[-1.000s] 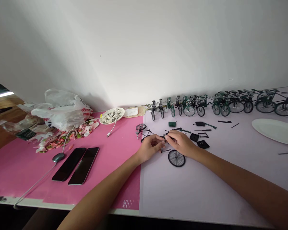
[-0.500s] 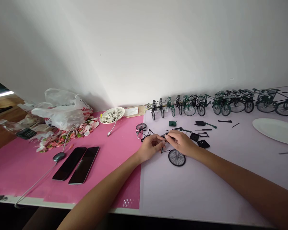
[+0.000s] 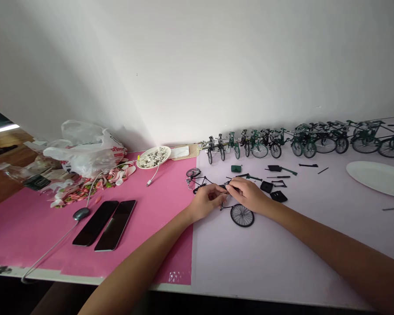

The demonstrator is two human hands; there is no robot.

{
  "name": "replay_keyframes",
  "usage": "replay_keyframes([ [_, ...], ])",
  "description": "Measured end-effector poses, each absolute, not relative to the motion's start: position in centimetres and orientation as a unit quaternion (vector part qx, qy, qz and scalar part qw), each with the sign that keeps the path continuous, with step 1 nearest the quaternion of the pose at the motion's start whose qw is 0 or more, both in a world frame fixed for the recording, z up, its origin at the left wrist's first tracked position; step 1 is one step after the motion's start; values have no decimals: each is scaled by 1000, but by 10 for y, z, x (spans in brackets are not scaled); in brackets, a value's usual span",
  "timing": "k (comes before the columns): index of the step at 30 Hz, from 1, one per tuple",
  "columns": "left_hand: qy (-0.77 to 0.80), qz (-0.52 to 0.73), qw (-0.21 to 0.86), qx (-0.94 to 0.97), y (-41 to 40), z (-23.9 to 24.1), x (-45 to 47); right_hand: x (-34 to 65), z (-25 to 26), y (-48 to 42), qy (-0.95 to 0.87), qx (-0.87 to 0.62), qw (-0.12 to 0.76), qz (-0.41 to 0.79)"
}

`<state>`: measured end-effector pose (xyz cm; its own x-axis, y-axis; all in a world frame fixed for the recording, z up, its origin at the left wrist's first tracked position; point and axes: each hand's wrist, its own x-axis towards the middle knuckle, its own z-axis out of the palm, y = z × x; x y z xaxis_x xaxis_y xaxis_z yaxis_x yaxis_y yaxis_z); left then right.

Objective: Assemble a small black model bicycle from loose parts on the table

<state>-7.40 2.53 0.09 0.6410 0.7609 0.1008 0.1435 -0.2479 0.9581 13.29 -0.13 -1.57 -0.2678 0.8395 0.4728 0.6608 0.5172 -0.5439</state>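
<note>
My left hand [image 3: 206, 201] and my right hand [image 3: 248, 194] meet over the pale table, fingertips pinched together on a small black model bicycle part [image 3: 225, 190] between them. A loose black spoked wheel [image 3: 242, 215] lies flat just below my right hand. A partly built black bicycle frame with a small wheel [image 3: 196, 177] rests just beyond my left hand. Loose black and green pieces [image 3: 273, 188] lie scattered right of my right hand.
A row of finished green and black model bicycles [image 3: 302, 142] lines the wall. A white plate [image 3: 377, 178] lies at the right. On the pink mat [image 3: 144, 218] are two dark phones [image 3: 105, 224], a cable, a bowl of small parts [image 3: 153, 158] and plastic bags [image 3: 82, 148].
Both hands stay pinched on the small part with only slight finger movement. The view has shifted a little; nothing else moved.
</note>
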Motion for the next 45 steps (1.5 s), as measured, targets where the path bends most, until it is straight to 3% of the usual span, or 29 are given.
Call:
replay_keyframes([
  [45,327,261,447,791,25,5,-75,134,-15,-1,-805,-478,333,115],
])
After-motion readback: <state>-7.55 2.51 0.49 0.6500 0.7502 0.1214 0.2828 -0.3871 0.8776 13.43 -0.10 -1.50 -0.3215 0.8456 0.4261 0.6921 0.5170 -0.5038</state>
